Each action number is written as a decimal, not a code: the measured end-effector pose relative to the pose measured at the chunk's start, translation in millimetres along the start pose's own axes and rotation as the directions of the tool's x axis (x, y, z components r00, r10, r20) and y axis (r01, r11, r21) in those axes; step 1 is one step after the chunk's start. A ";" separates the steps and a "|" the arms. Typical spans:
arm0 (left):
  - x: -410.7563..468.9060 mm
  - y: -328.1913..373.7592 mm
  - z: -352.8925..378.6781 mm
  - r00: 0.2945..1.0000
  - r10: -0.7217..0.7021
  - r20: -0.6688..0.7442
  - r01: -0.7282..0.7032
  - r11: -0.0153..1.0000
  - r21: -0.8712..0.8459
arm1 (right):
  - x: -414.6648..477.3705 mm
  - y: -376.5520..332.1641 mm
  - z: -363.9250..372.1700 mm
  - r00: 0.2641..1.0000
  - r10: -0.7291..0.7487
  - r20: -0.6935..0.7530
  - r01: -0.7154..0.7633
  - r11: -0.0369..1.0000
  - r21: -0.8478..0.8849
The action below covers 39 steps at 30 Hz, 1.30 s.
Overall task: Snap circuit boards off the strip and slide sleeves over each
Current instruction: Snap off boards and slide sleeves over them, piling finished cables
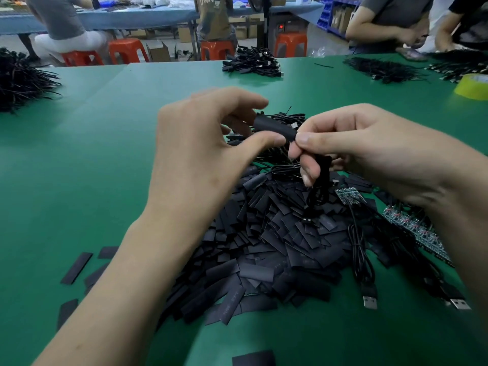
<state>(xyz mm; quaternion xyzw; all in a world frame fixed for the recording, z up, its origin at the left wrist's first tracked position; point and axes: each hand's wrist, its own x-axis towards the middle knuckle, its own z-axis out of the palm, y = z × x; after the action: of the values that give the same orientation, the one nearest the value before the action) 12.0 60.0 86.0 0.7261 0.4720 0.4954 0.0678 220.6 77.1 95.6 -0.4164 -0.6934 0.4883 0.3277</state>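
1. Above the pile of sleeves (264,249), the right hand (369,149) pinches a black sleeve (274,126) by one end, plus a cable (320,180).
2. The left hand (200,143) grip seems to pinch its other end.
3. A circuit board strip (412,223) lies right of the pile.

Assembly workshop, green worktable (105,159), cable bundles (252,63), seated workers, parts bins (326,15)

Pretty even, soft overhead light here, decently bright, no harsh glare. The green surface (79,159) just picks up a pale sheen toward 12 o'clock. The shadow under the left hand (200,146) is faint and fuzzy, and its fingertips (248,101) are smeared by motion blur. The black sleeve pile (264,247) swallows detail. There's fisheye stretch at 7 and 4 o'clock, and the background at 12 is soft.
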 end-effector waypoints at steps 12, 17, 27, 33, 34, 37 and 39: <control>-6.9 7.6 8.0 0.985 -0.126 -0.116 0.118 0.990 -0.080 | 1.1 1.1 1.3 0.998 -0.016 -0.057 0.018 0.999 0.047; -7.4 3.8 13.0 0.984 -0.164 -0.069 0.154 0.979 -0.133 | 0.2 0.6 -1.3 0.999 -0.026 -0.034 0.028 0.998 0.055; -6.2 3.8 14.4 0.918 -0.390 0.068 0.331 0.663 -0.671 | 0.7 2.1 -1.4 0.997 -0.059 0.042 0.059 0.998 0.002; -1.3 0.5 7.6 0.873 -0.471 0.126 0.376 0.487 -0.788 | 1.8 9.1 -1.0 0.978 0.047 0.202 0.015 0.954 -0.298; -1.3 -0.1 7.7 0.873 -0.471 0.129 0.378 0.486 -0.788 | 2.1 9.8 0.0 0.975 0.045 0.216 0.024 0.952 -0.305; -1.0 -6.0 6.8 0.878 -0.465 0.117 0.376 0.517 -0.769 | 2.2 11.2 -0.4 0.978 0.010 0.210 0.054 0.953 -0.298; -0.9 -13.9 5.6 0.881 -0.468 0.063 0.378 0.619 -0.688 | 3.3 12.6 -3.0 0.986 0.005 0.167 0.034 0.972 -0.233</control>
<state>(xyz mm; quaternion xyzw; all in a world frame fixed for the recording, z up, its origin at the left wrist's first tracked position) 7.7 69.0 74.8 0.4853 0.4170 0.6465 0.4155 225.0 83.5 84.7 -0.4048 -0.7743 0.4334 0.2209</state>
